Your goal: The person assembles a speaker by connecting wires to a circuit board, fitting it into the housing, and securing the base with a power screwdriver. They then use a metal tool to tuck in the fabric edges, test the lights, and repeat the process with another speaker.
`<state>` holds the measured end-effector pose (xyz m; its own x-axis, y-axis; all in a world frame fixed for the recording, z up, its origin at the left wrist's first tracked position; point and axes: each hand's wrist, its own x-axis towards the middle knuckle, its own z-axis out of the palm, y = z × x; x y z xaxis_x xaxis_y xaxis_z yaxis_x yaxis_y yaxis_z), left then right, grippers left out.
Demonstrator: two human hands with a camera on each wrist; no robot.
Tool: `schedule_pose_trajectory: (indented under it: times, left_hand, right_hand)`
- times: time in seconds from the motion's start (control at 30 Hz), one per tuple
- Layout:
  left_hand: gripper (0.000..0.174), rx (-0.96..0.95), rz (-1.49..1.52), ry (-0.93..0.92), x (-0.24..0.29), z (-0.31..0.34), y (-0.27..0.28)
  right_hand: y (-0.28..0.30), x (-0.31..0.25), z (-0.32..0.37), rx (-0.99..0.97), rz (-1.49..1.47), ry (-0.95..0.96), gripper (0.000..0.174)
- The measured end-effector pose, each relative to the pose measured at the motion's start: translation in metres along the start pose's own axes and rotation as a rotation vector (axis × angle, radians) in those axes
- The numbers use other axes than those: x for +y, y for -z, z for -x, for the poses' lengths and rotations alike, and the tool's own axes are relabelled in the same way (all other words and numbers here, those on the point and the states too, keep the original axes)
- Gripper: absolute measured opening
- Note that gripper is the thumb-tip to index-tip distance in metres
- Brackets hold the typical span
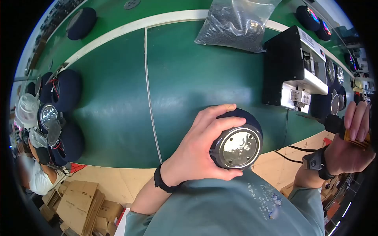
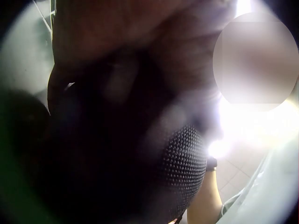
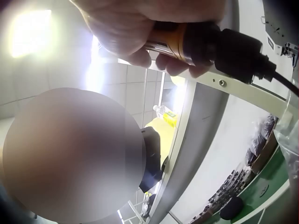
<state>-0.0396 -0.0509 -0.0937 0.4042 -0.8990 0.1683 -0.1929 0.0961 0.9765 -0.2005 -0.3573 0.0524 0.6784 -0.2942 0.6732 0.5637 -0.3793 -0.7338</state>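
Observation:
In the head view my left hand [image 1: 197, 145] grips a round, dark fabric-covered speaker [image 1: 252, 118] from its left side, fingers over the top and thumb below. A shiny silver disc with small dark holes [image 1: 241, 148] on the speaker faces up toward me. The left wrist view is mostly dark, with the speaker's woven mesh [image 2: 184, 163] showing below the palm. Off to the right, my right hand [image 1: 352, 145] is raised and wraps round an electric screwdriver [image 1: 334, 124]. Its black and orange body [image 3: 201, 44] shows in the right wrist view, thin end pointing away from the palm.
A black and silver machine [image 1: 293, 70] stands on the green table [image 1: 110, 98] at right. Behind lies a clear bag of small dark parts [image 1: 236, 29]. Several dark speakers [image 1: 69, 90] line the left edge; more stand behind the machine. Cardboard [image 1: 78, 208] leans below.

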Motion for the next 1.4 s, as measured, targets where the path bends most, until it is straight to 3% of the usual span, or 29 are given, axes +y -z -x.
schedule_pose_trajectory:
  times: [0.17, 0.23, 0.27, 0.3, 0.33, 0.37, 0.4, 0.43, 0.5, 0.63, 0.7, 0.8, 0.93, 1.1, 1.3, 1.4]
  left_hand:
    - [0.1, -0.006, 0.018, 0.001, -0.003, 0.002, 0.0]
    - [0.099, 0.003, 0.038, 0.005, -0.004, 0.004, -0.001]
    - [0.102, 0.003, 0.029, -0.002, -0.005, 0.004, -0.001]
    - [0.105, 0.003, 0.017, -0.009, -0.005, 0.004, -0.001]
    - [0.105, 0.006, 0.017, -0.005, -0.005, 0.005, -0.002]
    - [0.102, 0.011, 0.025, 0.003, -0.005, 0.005, -0.002]
    - [0.099, 0.015, 0.033, 0.009, -0.004, 0.006, -0.003]
    - [0.099, 0.008, 0.034, 0.011, -0.004, 0.007, -0.004]
    - [0.1, 0.024, 0.0, -0.006, -0.003, 0.008, -0.005]
    - [0.102, 0.033, 0.003, -0.009, -0.003, 0.011, -0.006]
    - [0.102, 0.042, 0.072, 0.008, -0.004, 0.013, -0.007]
    - [0.104, 0.032, 0.06, 0.011, -0.001, 0.013, -0.006]
    - [0.102, 0.05, 0.035, 0.01, 0.0, 0.016, -0.007]
    - [0.082, 0.073, -0.132, 0.022, 0.011, 0.017, -0.003]
    - [0.076, 0.057, -0.234, 0.156, 0.04, 0.013, 0.0]
    - [0.075, 0.015, -0.36, 0.134, 0.05, 0.005, 0.005]
  right_hand:
    - [0.006, 0.005, 0.024, 0.009, -0.053, 0.005, 0.068]
    - [0.002, -0.019, 0.076, 0.341, -0.189, -0.31, 0.056]
    - [-0.057, -0.005, 0.072, 0.741, 0.105, -0.254, 0.059]
    - [-0.062, 0.001, 0.096, 0.686, 0.292, -0.307, 0.074]
    - [-0.07, 0.0, 0.104, 0.238, 0.591, -0.427, 0.086]
    - [-0.078, 0.006, 0.107, -0.129, 0.557, -0.416, 0.099]
    - [-0.096, 0.002, 0.082, -0.419, 0.493, -0.617, 0.103]
    - [-0.106, 0.0, 0.075, -0.527, 0.479, -0.689, 0.108]
    - [-0.107, 0.001, 0.077, -0.654, 0.57, -0.544, 0.107]
    - [-0.108, -0.003, 0.073, -0.665, 0.516, -0.54, 0.105]
    - [-0.113, -0.007, 0.071, -0.57, 0.459, -0.713, 0.107]
    - [-0.111, -0.002, 0.065, -0.655, 0.519, -0.69, 0.106]
    - [-0.11, -0.002, 0.069, -0.614, 0.46, -0.689, 0.102]
    - [-0.112, -0.003, 0.071, -0.597, 0.478, -0.671, 0.099]
    - [-0.112, -0.005, 0.072, -0.594, 0.487, -0.66, 0.099]
    - [-0.113, -0.006, 0.07, -0.594, 0.494, -0.666, 0.098]
